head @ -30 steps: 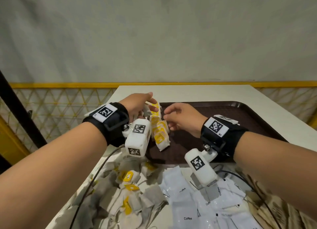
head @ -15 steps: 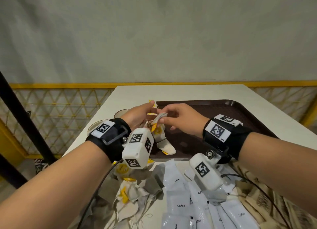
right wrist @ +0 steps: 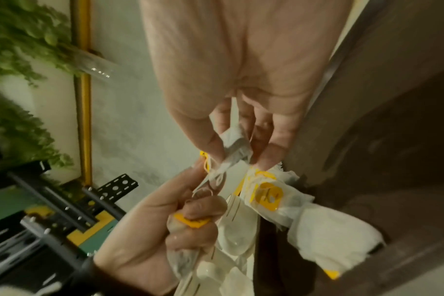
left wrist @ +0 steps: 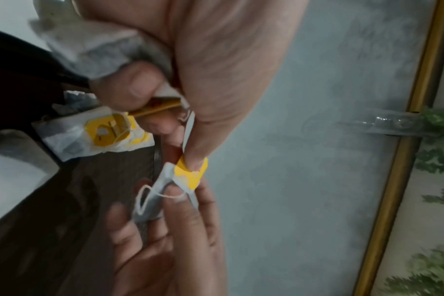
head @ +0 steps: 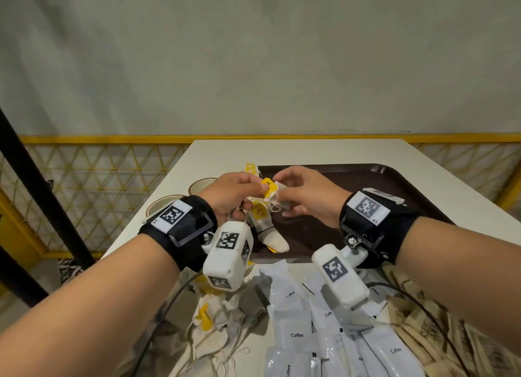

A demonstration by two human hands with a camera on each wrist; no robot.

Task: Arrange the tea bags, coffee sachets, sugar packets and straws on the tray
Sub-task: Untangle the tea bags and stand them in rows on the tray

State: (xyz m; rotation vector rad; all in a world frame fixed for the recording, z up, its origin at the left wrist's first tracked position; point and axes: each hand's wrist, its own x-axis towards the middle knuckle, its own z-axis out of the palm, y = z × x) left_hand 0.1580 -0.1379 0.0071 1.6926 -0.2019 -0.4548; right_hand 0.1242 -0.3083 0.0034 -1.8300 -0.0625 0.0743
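Yellow-tagged white paper tea bag (head: 273,191) is pinched between both hands: left hand (head: 235,191) holds tag, right hand (head: 307,199) holds pouch, above brown plastic tray (head: 394,179).

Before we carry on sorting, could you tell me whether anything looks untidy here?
Yes: the tea bags lie in a jumbled heap with loose strings on the table, off the tray.
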